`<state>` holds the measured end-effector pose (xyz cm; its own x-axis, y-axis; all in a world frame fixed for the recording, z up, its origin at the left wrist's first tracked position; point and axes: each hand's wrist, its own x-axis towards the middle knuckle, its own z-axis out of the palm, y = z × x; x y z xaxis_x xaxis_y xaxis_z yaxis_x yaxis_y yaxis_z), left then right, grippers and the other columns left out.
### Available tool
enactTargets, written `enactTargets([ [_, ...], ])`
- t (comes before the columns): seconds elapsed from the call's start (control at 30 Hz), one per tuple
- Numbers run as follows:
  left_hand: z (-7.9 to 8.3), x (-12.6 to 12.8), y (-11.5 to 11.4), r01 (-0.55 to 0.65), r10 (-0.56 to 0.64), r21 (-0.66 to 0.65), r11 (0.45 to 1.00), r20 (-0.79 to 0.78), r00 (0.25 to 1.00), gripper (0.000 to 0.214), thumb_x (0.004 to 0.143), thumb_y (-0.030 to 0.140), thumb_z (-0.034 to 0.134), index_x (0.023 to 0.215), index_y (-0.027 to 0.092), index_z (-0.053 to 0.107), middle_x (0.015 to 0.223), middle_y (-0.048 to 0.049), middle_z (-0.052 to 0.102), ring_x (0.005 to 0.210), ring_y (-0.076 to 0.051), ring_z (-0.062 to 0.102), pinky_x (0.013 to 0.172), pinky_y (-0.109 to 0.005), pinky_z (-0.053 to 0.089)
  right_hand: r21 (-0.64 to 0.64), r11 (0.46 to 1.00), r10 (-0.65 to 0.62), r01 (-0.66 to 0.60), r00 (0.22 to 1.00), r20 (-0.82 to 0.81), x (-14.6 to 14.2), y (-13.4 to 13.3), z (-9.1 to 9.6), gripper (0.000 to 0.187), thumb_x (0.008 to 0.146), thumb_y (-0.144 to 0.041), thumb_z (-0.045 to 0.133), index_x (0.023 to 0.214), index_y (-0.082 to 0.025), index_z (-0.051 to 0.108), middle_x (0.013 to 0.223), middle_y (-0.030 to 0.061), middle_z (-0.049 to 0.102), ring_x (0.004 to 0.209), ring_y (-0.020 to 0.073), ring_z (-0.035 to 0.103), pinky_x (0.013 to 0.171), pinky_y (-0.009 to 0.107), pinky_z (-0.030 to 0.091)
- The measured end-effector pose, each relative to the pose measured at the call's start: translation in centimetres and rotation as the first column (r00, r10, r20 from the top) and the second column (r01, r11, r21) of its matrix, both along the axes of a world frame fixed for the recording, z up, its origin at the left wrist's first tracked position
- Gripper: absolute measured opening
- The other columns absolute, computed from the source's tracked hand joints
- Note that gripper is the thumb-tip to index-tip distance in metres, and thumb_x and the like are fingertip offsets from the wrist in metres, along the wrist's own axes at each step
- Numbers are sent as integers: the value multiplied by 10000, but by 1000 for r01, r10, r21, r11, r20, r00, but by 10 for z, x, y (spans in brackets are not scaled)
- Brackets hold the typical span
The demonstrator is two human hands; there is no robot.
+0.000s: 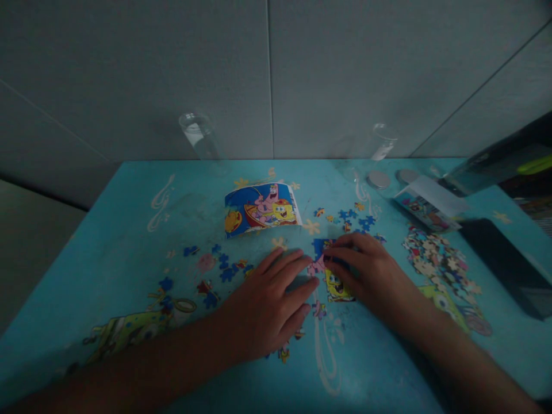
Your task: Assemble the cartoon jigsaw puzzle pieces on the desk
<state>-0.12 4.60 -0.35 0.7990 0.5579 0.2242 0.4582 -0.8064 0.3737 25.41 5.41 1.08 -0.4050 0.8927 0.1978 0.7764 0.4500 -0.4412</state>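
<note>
A partly joined jigsaw puzzle (338, 287), with a yellow cartoon face and a blue corner, lies flat on the blue table. Over its upper right part, my right hand (366, 264) has thumb and fingers pinched on a puzzle piece, which is mostly hidden. My left hand (278, 299) is palm down just left of the puzzle, its fingers stretched out and apart. Its fingertips come close to the pink pieces (316, 267) at the puzzle's left edge. Below them lies a loose purplish puzzle piece (319, 310). Behind the hands stands a curved picture card (263, 210) with cartoon figures in a boat.
Loose blue pieces (226, 267) lie left of my hand, others (356, 218) behind the right one. Right: a heap of mixed pieces (437, 259), a folded card (425, 207) and a dark phone-like slab (504, 261). Clear cylinders (200, 138) and round lids (378, 179) stand at the back.
</note>
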Motion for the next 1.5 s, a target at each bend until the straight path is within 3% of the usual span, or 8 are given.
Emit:
enactTargets([
  [0.43, -1, 0, 0, -5, 5, -7, 1000, -4, 1000, 413, 1023, 308, 522, 1410, 175, 568, 1525, -145, 487, 1494, -308, 362, 1263, -597, 261, -41, 990, 135, -135, 991, -17, -4, -3, 6, 190, 1004, -240, 597, 1078, -237, 772, 1124, 86, 688, 1049, 235, 628, 934, 439, 529],
  [1.03, 1, 0, 1, 3, -3, -2, 1000, -20, 1000, 411, 1024, 312, 519, 1408, 172, 567, 1530, -137, 489, 1489, -307, 367, 1259, -596, 269, -60, 989, 137, -137, 991, -10, 0, -4, 3, 188, 1002, -259, 607, 1086, -270, 774, 1154, 64, 674, 1053, 227, 615, 954, 431, 513],
  [1.23, -1, 1, 0, 3, -3, 8, 1000, 0, 1000, 469, 1034, 283, 485, 1477, 128, 484, 1536, -132, 493, 1490, -287, 368, 1267, -567, 275, -41, 989, 145, -144, 989, 3, 0, -3, 4, 189, 998, -253, 607, 1086, -269, 774, 1161, 74, 674, 1067, 240, 617, 960, 443, 513],
  [1.5, 0, 1, 1, -11, 12, -20, 1000, 35, 999, 433, 1014, 286, 527, 1420, 138, 549, 1458, -162, 510, 1447, -306, 395, 1251, -577, 293, -24, 988, 152, -150, 983, 99, -2, -5, 6, 202, 996, -254, 616, 1136, -301, 753, 1164, 58, 673, 1069, 235, 628, 937, 433, 500],
])
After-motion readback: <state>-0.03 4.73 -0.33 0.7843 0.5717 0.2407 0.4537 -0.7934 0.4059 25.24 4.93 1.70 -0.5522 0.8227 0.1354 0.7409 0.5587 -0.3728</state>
